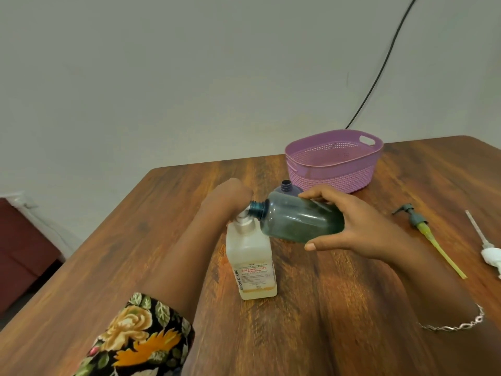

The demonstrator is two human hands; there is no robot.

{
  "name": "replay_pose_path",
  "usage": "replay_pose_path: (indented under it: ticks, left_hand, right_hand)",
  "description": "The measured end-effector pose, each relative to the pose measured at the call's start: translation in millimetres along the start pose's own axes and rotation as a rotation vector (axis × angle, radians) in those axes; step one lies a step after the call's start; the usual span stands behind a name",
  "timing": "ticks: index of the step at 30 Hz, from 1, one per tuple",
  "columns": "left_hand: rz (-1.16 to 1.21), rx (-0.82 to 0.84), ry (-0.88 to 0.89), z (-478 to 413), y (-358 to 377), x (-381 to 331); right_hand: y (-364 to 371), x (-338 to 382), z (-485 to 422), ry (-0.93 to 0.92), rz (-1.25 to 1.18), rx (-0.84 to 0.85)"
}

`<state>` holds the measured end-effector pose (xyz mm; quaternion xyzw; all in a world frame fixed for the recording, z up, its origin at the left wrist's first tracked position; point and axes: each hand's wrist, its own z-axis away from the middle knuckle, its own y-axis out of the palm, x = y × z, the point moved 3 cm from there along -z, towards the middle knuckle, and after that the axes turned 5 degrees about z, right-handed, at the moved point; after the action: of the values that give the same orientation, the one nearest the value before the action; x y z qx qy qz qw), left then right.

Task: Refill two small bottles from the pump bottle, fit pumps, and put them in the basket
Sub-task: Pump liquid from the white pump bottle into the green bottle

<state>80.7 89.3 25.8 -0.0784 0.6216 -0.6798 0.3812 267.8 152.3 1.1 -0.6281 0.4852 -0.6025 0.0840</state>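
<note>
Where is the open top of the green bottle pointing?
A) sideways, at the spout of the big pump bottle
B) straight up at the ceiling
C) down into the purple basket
A: the right hand holds the green bottle on its side, with its neck at the spout of the pump bottle, whose pump is under the left hand.

A bench [325, 308] of warm brown wood with dark streaked grain. A lilac basket [333, 169], pierced with small holes above and patterned like weave below. A see-through teal bottle [301, 221] and a dark purple bottle [286, 186]. A cloudy white pump bottle [248, 251] with pale yellow liquid [259, 293] and a white label [253, 275] printed red and black. A grey pump [414, 218] with a yellow-green tube [444, 256]; a white pump [490, 253]. A black sleeve [135, 340] patterned with cream and orange flowers and green leaves. A silver bracelet [455, 325]. A black cable [379, 74] on a pale grey wall [162, 77].
</note>
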Motion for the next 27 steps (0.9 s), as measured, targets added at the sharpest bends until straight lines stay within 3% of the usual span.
replay_pose_path:
  ticks: [7, 13, 22, 27]
  left_hand:
    - [-0.006, 0.033, 0.020, 13, -17, -13]
    - [0.062, -0.107, -0.031, -1, -5, -1]
    - [-0.090, 0.074, 0.018, 7, -15, -12]
    - [-0.122, 0.066, 0.059, 2, -8, -10]
  right_hand:
    - [-10, 9, -2, -0.039, -0.033, -0.046]
    - [-6, 0, -4, -0.018, -0.001, -0.006]
    - [-9, 4, -4, -0.022, -0.039, -0.039]
    - [-9, 4, -5, -0.021, -0.028, -0.035]
